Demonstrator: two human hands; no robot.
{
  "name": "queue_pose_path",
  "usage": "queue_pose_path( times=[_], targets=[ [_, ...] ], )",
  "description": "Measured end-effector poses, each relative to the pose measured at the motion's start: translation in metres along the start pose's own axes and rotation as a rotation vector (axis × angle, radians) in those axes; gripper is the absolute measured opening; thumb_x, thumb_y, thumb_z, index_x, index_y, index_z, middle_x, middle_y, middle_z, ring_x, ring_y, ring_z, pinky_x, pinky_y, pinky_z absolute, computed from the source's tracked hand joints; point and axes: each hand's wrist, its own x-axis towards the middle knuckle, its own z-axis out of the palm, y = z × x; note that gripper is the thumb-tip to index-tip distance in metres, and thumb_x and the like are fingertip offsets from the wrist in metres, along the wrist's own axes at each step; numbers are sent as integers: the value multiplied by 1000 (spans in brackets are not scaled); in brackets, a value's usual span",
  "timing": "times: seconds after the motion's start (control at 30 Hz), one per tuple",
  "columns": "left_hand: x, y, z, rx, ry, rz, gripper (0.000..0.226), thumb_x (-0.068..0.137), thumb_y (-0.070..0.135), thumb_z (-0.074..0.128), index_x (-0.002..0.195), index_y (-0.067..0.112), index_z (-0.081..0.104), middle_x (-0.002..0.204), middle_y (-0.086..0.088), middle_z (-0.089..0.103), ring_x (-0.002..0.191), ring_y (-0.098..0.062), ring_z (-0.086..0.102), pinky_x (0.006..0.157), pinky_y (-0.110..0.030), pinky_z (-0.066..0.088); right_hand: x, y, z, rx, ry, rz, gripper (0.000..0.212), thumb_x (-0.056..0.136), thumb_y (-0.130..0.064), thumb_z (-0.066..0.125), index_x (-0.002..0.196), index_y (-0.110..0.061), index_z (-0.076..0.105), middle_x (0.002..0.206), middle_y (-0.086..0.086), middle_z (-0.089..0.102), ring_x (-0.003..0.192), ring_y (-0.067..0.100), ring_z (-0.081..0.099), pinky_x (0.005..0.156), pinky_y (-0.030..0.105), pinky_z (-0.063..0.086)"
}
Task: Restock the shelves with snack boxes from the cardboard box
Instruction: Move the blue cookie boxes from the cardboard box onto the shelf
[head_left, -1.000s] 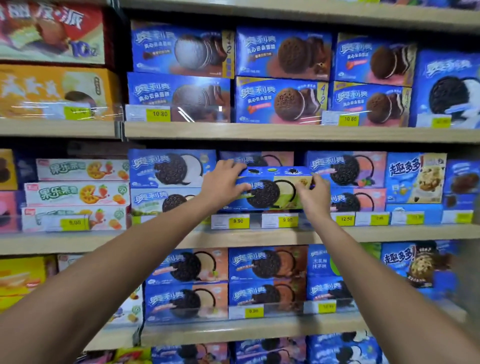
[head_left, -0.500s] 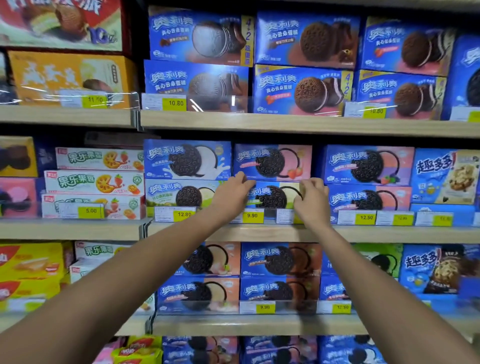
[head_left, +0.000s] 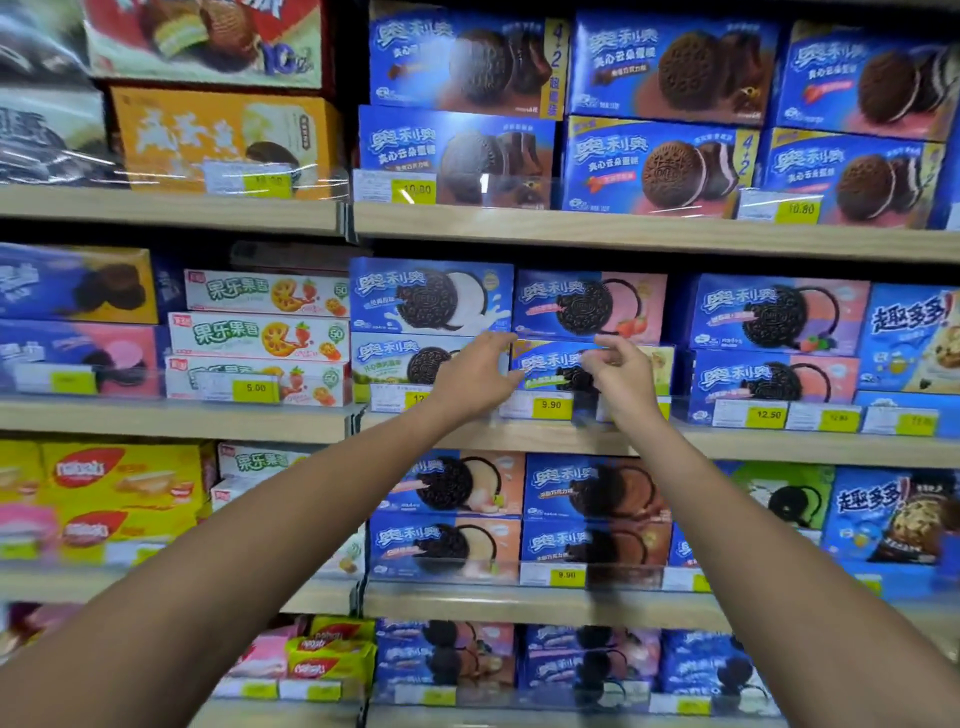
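Left hand (head_left: 475, 376) open, right hand (head_left: 621, 376) loosely curled, both empty; square cookie box (head_left: 558, 366) flush under pink box (head_left: 589, 306).

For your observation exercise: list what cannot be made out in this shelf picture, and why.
- Green-banded cookie box, head view: front partly hidden by the left hand and right hand.
- Price tag: digits cut off by the left hand.
- Bottom-shelf boxes: blurred, print unreadable.
- Cardboard box: out of frame.

On the middle shelf (head_left: 779, 447), a cookie box (head_left: 550, 366) sits beneath another box (head_left: 587, 306), behind a price tag (head_left: 549, 404). The left hand (head_left: 475, 376) is at its left end, the right hand (head_left: 618, 371) before its front.
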Motion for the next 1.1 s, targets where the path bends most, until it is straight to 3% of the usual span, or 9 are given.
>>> queue_pose_path(
  times=[0.13,0.2,0.3,0.4,0.7,0.8,0.9,1.0,1.1],
  targets=[
    [-33,-22,-26,-324,131,-168,48,90,23,59,136,13,45,122,-5,57,105,-19,54,85,-20,40,-35,-19,40,120,-144,74,12,89,-4,59,99,-12,58,84,9,58,52,3,60,56,20,49],
    [-55,-37,-36,-436,174,-252,43,89,15,61,130,7,49,115,-9,58,105,-21,55,77,-12,34,-58,-24,60,144,-181,108,12,89,-3,58,89,-15,57,75,5,58,41,-5,55,47,14,47],
    [-100,-71,-45,-472,136,-321,42,89,12,59,129,1,49,121,-13,57,113,-23,53,84,-16,36,-102,-22,96,168,-257,177,12,89,-1,56,88,-12,57,67,1,57,37,-4,52,41,10,42],
    [-145,-104,-41,-459,109,-405,38,89,9,59,124,-1,51,108,-7,55,99,-17,53,80,-21,40,-148,-4,126,127,-350,250,15,91,-6,56,80,-17,58,66,4,60,39,1,53,38,12,38],
    [-345,-211,31,-347,-97,-786,26,93,15,50,116,6,59,97,-9,61,82,-20,55,69,-27,44,-307,100,213,-85,-734,494,19,93,-16,56,74,-20,60,69,1,62,42,0,55,48,22,45],
    [-411,-232,60,-323,-141,-939,26,92,14,50,113,5,60,103,-12,64,91,-27,62,76,-31,48,-356,143,231,-161,-812,623,22,92,-15,56,70,-20,57,67,1,61,38,0,54,51,26,45],
    [-469,-248,90,-276,-128,-1112,23,90,11,52,107,4,66,108,-14,68,102,-27,62,78,-27,43,-410,194,239,-230,-958,767,13,91,-16,57,79,-15,62,68,0,63,43,3,57,57,28,46],
    [-520,-262,121,-289,-167,-1290,17,83,15,55,91,10,69,99,-14,68,96,-23,63,78,-30,44,-455,243,238,-313,-1043,850,10,90,-14,56,97,-14,63,69,-2,62,50,6,56,53,24,43],
    [-565,-270,154,-267,-236,-1340,22,73,19,44,75,9,62,85,-17,65,86,-28,62,73,-32,43,-491,286,236,-349,-1095,960,8,91,-15,53,89,-19,59,71,0,61,55,10,55,54,23,40]
  ],
)
